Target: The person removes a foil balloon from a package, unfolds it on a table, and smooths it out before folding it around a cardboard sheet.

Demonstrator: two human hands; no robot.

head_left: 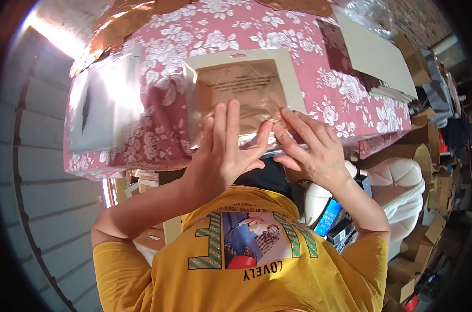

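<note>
On the pink floral tablecloth point(168, 78) lies a flat package point(241, 88), a pale card frame round a brown clear-covered window with small print and a hang hole at its top edge. My left hand point(225, 138) rests on its lower left part, fingers stretched out and apart. At the lower right corner is my right hand point(311, 145), its fingers spread and bent, fingertips touching the package's edge. The two hands nearly meet at the package's lower edge.
Clear plastic sleeves point(106, 104) shine at the table's left. A stack of pale cards point(376, 57) is at the right, near crumpled clear plastic point(368, 15). Copper-coloured foil point(116, 26) lies at the back left. A white padded chair point(397, 182) and a lit phone point(328, 217) are below right.
</note>
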